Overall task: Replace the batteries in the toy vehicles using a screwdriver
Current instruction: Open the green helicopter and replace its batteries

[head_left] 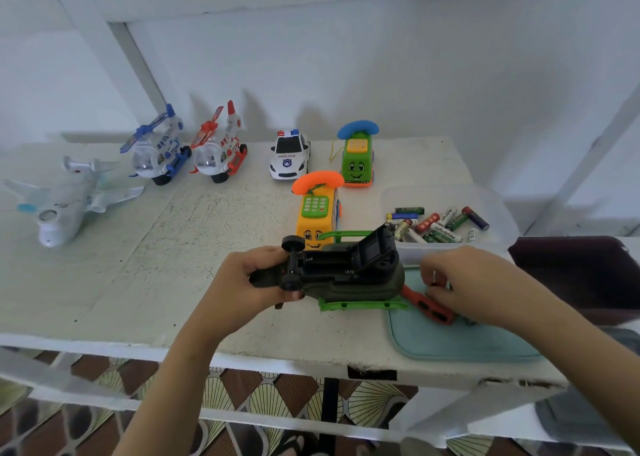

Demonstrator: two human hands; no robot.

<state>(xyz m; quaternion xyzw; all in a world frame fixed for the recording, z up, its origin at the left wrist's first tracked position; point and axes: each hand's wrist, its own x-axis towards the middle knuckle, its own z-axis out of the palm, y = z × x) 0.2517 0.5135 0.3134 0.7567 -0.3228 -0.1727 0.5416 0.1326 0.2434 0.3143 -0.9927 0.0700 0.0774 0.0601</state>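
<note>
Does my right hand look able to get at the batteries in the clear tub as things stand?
Probably yes. The batteries lie in what looks like an open-topped clear tub just beyond the right hand, with nothing between them. It is curled over the red screwdriver, so it may need freeing first.

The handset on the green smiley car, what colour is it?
Blue. The handset sits on top of the green smiley car, seen best in the head view.

Left hand [249,282], right hand [460,282] bare; forearms bare; dark left thumbnail.
</note>
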